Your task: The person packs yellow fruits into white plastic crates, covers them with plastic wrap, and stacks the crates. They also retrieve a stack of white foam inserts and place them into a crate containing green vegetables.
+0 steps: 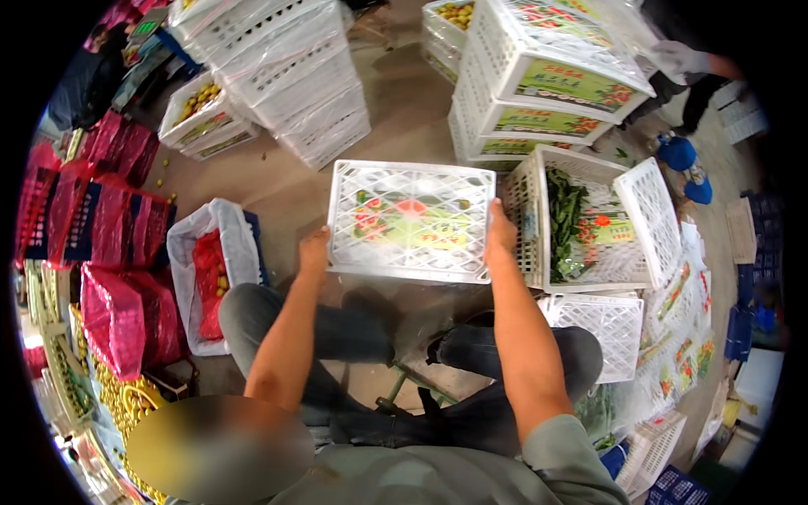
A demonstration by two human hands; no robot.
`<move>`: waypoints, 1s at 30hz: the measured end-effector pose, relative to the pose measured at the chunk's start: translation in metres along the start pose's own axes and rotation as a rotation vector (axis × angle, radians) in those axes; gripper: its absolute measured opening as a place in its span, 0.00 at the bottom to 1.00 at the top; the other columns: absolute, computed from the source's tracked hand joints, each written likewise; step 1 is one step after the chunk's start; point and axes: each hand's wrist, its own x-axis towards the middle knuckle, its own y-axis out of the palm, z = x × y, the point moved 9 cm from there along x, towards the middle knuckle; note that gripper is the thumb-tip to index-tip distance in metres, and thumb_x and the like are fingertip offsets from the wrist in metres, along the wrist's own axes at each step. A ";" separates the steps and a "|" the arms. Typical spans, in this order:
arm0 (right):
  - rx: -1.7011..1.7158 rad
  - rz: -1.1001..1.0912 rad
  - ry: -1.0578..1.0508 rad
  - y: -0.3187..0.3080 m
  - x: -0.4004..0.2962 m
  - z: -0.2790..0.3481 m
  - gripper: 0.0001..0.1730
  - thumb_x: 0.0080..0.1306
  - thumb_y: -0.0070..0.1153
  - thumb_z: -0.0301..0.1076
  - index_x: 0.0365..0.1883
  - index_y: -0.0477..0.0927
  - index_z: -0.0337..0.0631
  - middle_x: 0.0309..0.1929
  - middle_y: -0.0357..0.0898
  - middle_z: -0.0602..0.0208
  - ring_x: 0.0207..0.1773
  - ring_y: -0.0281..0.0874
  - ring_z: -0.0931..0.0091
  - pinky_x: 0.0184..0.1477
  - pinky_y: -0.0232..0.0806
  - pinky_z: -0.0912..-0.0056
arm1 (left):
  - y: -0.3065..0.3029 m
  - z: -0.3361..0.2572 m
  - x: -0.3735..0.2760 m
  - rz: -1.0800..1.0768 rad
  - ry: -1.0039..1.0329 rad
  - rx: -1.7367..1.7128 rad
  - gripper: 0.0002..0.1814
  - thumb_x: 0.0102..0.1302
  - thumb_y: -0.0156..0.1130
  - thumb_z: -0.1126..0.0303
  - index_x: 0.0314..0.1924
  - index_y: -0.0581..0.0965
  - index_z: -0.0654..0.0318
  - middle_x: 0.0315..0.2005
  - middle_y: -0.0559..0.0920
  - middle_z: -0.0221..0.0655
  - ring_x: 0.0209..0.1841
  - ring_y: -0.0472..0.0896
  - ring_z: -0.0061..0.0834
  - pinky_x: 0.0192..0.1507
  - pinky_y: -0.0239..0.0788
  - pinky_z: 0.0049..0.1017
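Between my hands is a white plastic crate (411, 221) with a lattice top, a printed sheet with red flowers showing through it. My left hand (314, 251) grips its left edge and my right hand (500, 235) grips its right edge; the fingers underneath are hidden. Just right of my right hand stands an open white crate (587, 278) with green leaves (564, 221) and a printed sheet inside. A lattice lid (648, 222) leans on that crate's right side. Another white lattice lid (596, 331) lies near my right knee.
Tall stacks of white crates stand ahead left (297, 82) and ahead right (549, 95). A white-lined crate (183, 271) with a red bag is at my left, beside crates in pink plastic (120, 315). A person's gloved hand (682, 60) touches the right stack. Printed sheets (678, 341) lie at right.
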 end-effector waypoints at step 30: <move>-0.739 0.529 -0.466 0.110 0.056 0.093 0.36 0.62 0.61 0.62 0.50 0.84 0.35 0.47 0.85 0.44 0.60 0.77 0.51 0.60 0.69 0.48 | 0.046 -0.029 0.025 -0.219 0.094 0.191 0.17 0.73 0.58 0.61 0.43 0.82 0.70 0.30 0.81 0.32 0.34 0.75 0.26 0.42 0.68 0.30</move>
